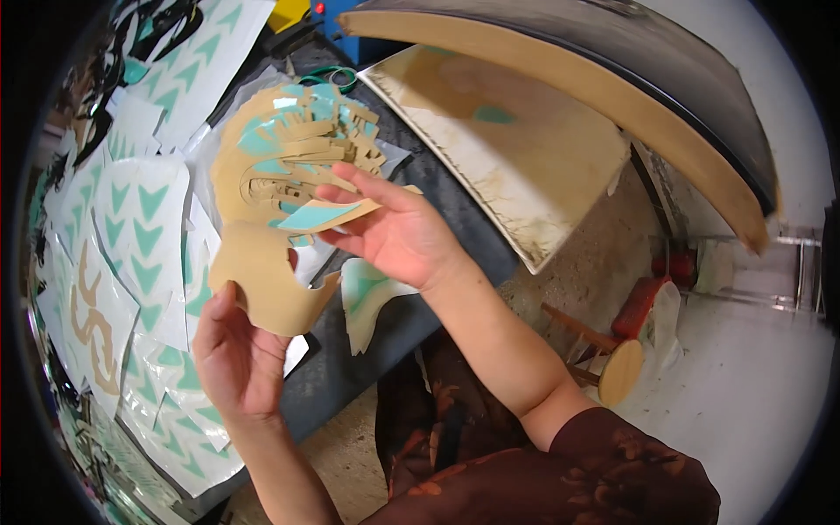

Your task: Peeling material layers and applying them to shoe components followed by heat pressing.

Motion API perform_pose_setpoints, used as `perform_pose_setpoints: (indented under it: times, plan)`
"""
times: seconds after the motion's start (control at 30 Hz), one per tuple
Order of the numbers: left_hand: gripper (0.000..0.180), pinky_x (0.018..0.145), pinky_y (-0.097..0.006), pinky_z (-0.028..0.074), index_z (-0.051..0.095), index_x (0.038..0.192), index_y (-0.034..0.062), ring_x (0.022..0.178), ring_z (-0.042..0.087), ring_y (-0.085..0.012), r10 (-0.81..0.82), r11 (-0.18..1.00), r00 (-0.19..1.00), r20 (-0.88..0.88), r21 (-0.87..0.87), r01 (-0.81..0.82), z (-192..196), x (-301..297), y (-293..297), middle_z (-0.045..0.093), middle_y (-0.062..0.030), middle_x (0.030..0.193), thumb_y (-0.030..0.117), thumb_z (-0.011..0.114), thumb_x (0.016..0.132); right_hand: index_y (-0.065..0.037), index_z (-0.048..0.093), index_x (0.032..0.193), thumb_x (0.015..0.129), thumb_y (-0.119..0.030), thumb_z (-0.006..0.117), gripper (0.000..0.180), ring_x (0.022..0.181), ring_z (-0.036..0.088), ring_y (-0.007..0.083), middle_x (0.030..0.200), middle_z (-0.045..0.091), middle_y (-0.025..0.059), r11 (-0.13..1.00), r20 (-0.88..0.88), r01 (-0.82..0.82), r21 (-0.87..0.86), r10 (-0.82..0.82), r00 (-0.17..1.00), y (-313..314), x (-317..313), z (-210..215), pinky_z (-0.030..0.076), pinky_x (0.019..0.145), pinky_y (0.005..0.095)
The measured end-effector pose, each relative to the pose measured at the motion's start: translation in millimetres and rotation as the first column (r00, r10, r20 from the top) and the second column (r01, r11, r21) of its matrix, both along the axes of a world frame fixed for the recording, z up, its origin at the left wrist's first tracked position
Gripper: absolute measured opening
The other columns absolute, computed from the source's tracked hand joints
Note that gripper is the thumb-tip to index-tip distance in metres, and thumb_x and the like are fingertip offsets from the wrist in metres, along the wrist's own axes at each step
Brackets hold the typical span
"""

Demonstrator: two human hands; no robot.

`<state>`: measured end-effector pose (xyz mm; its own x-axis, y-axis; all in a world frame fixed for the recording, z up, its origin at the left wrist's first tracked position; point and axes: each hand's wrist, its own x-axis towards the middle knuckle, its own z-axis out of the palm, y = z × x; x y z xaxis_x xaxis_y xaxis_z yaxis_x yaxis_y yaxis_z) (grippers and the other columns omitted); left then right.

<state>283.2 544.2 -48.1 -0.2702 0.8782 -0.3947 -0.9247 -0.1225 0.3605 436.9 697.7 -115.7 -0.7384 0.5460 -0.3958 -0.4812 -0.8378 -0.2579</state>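
Observation:
My left hand [238, 360] pinches the lower edge of a tan, curved cut-out piece of sheet [262, 271], thumb on its face. The piece bends and has a notch on its right side. My right hand [402, 229] is raised just to the right of it, holding a narrow tan piece with a turquoise face [322, 215] between its fingers. Behind both hands lies a fanned pile of tan and turquoise cut pieces [236, 175]. A loose pale piece with a green patch [360, 302] rests on the dark table [328, 381] below my right hand.
White sheets with green arrow-like shapes [144, 236] cover the left side. Green-handled scissors [337, 77] lie behind the pile. A worn pale board [516, 149] stands at the right, under a curved tan-edged panel [560, 74]. A wooden stool [619, 372] is on the floor.

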Motion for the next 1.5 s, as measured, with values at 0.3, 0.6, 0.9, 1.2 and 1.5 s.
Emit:
perform_pose_setpoints:
  times: [0.3,0.6,0.9,1.2,1.5]
  plan:
    - [0.044,0.100,-0.052,0.049,0.044,0.135,-0.0046,0.125,0.052,-0.0372,-0.230,0.973,0.972,-0.051,-0.012,0.230,11.1,81.9,52.8,0.053,-0.0210,0.134,0.014,0.050,0.096,-0.002,0.057,0.127,0.092,-0.019,0.062,0.039,0.115,0.059,0.0279,0.123,0.060,0.0162,0.971,0.121,0.131,0.200,-0.158,0.980,44.0,138.7,42.8,0.051,0.096,0.0431]
    - [0.039,0.095,-0.042,0.053,0.045,0.132,-0.0039,0.118,0.059,-0.0302,-0.467,0.876,0.852,-0.239,0.006,0.482,9.1,161.0,177.1,0.056,-0.0197,0.130,0.015,0.044,0.098,0.004,0.055,0.124,0.093,-0.004,0.055,0.031,0.104,0.066,0.0252,0.116,0.063,0.0173,0.914,0.120,0.234,0.333,-0.287,0.950,122.1,283.3,35.5,0.058,0.089,0.0321]
    - [0.028,0.082,-0.033,0.059,0.055,0.120,0.0007,0.101,0.065,-0.0205,-0.487,0.869,0.809,-0.331,-0.086,0.488,-1.8,206.0,291.2,0.064,-0.0105,0.116,0.013,0.047,0.096,0.002,0.057,0.122,0.085,0.009,0.060,0.037,0.115,0.059,0.0214,0.119,0.060,0.0112,0.859,0.277,0.153,0.489,-0.319,0.906,205.5,336.1,33.1,0.051,0.097,0.0298]
    - [0.028,0.083,-0.032,0.053,0.057,0.120,0.0067,0.104,0.062,-0.0167,-0.409,0.901,0.718,-0.563,-0.126,0.415,-14.6,211.0,356.3,0.064,-0.0052,0.114,0.015,0.051,0.094,0.000,0.059,0.119,0.078,0.008,0.063,0.042,0.111,0.058,0.0172,0.117,0.060,0.0069,0.782,0.484,-0.207,0.588,-0.135,0.865,283.1,343.6,26.3,0.048,0.095,0.0279]
    - [0.021,0.085,-0.033,0.049,0.056,0.113,0.0122,0.100,0.061,-0.0138,-0.295,0.955,0.560,-0.774,-0.240,0.171,-47.1,200.6,422.4,0.064,-0.0031,0.110,0.017,0.059,0.093,-0.001,0.065,0.106,0.075,0.009,0.057,0.034,0.098,0.060,0.0126,0.105,0.064,0.0042,0.558,0.457,-0.170,0.813,-0.429,0.779,322.9,321.5,9.3,0.047,0.086,0.0258]
